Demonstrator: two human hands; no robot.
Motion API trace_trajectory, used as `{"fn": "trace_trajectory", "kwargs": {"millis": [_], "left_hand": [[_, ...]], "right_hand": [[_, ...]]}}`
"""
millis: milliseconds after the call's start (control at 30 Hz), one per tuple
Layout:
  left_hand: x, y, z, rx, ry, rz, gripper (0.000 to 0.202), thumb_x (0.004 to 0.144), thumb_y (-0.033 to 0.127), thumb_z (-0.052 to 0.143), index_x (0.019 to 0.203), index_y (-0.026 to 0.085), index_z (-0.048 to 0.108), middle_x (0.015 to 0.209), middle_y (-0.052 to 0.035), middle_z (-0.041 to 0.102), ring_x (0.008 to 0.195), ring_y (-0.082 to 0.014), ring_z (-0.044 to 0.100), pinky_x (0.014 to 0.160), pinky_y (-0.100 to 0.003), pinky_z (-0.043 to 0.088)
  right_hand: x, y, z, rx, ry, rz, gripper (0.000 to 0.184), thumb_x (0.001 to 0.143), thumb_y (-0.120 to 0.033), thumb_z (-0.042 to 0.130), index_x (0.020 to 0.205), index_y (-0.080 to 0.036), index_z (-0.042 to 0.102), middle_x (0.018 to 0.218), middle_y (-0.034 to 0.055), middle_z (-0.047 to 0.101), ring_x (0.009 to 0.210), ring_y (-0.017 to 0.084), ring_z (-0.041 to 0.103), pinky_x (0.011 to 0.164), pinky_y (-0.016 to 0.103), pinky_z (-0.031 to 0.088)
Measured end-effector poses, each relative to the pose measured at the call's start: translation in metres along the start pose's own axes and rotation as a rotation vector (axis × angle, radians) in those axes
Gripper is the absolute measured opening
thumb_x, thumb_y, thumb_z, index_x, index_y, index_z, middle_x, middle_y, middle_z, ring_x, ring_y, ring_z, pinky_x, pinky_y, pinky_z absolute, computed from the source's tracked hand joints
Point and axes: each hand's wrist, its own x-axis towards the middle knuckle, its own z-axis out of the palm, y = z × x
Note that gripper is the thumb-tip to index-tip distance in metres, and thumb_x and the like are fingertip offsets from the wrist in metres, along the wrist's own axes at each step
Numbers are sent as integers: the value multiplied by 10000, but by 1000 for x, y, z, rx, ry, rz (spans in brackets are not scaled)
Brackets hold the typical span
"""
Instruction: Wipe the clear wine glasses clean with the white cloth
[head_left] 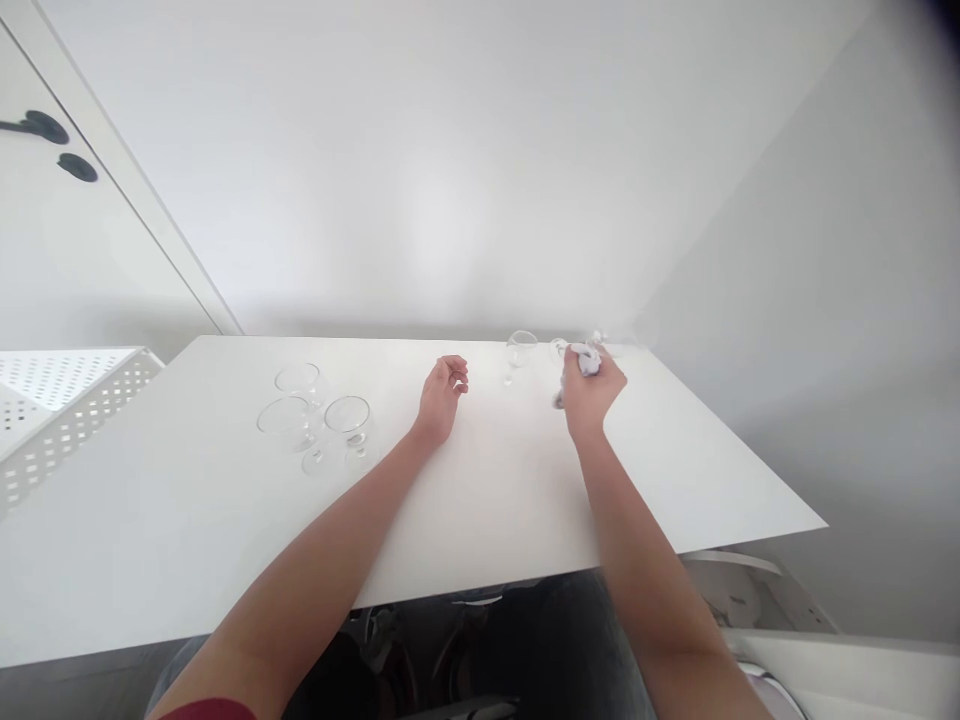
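My left hand (444, 395) is just above the white table (480, 490), fingers loosely curled with a gap to the thumb and no object visible in it. Farther right, my right hand (592, 390) is closed around a crumpled white cloth (589, 361); a bit of it pokes out below the fingers. Between the hands, near the back edge, stands a clear stemmed glass (521, 350). Behind my right hand are more clear glass pieces (598, 338), partly hidden. A group of clear stemmed glasses (347, 414) stands to the left of my left hand.
A plain wall (442, 180) rises behind the table. At far left are a door with a black handle (45, 127) and a white perforated panel (75, 410). Below the table's right front, an open white drawer (840, 650) juts out.
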Motion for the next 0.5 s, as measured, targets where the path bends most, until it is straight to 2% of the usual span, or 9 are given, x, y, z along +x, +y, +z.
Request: {"fn": "trace_trajectory", "kwargs": {"millis": [33, 67, 200, 333, 500], "left_hand": [[0, 0, 0, -10, -2, 2, 451, 967, 654, 516, 927, 241, 693, 1020, -66, 627, 898, -176, 563, 802, -319, 460], [0, 0, 0, -20, -6, 4, 450, 974, 645, 510, 919, 238, 694, 999, -63, 618, 863, -168, 549, 778, -314, 454], [1, -1, 0, -28, -32, -13, 439, 981, 625, 512, 883, 234, 688, 959, -59, 607, 803, -164, 516, 727, -306, 428], [0, 0, 2, -19, -60, -23, 423, 985, 600, 525, 862, 228, 685, 927, -58, 592, 783, -166, 499, 716, -309, 414], [1, 0, 0, -25, -65, -21, 464, 996, 615, 484, 870, 220, 692, 908, -59, 578, 762, -159, 496, 700, -307, 418]], "right_hand": [[8, 9, -1, -36, 77, 12, 354, 885, -487, 541, 885, -163, 685, 679, 48, 635, 589, 187, 554, 573, 312, 463], [14, 18, 0, -80, 91, 40, 332, 854, -481, 581, 817, -164, 672, 652, 47, 629, 570, 183, 542, 560, 310, 451], [28, 48, 10, -261, -93, 97, 266, 769, -428, 669, 669, -183, 644, 615, 60, 647, 612, 198, 569, 585, 307, 422], [27, 60, 21, -312, -228, 116, 262, 753, -440, 686, 689, -186, 679, 677, 72, 687, 650, 191, 587, 613, 295, 428], [26, 65, 29, -347, -249, 144, 281, 750, -457, 693, 759, -178, 719, 739, 80, 702, 673, 190, 602, 632, 286, 448]]}}
